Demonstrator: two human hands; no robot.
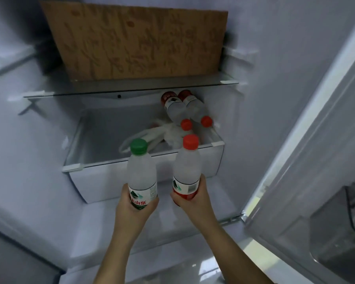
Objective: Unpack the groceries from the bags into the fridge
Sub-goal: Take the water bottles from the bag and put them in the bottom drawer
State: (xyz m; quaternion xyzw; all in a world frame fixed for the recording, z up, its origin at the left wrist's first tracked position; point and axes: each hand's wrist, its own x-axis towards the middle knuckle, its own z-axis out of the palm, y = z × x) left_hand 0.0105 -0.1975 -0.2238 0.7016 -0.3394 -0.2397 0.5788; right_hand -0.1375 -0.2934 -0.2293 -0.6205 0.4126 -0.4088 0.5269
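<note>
I look into an open fridge. My left hand (134,206) grips the base of a green-capped water bottle (141,171), held upright. My right hand (193,201) grips the base of a red-capped water bottle (186,167), also upright. Both bottles are in front of a clear drawer (115,187). Inside the drawer two more red-capped bottles (184,109) lie at the right, caps toward me. A white plastic bag (162,134) lies beside them in the drawer.
A glass shelf (131,90) spans the fridge above the drawer and carries a sheet of brown cardboard (139,42). The open fridge door (316,160) stands at the right, with a door bin (340,232) low down. The left wall bears shelf rails.
</note>
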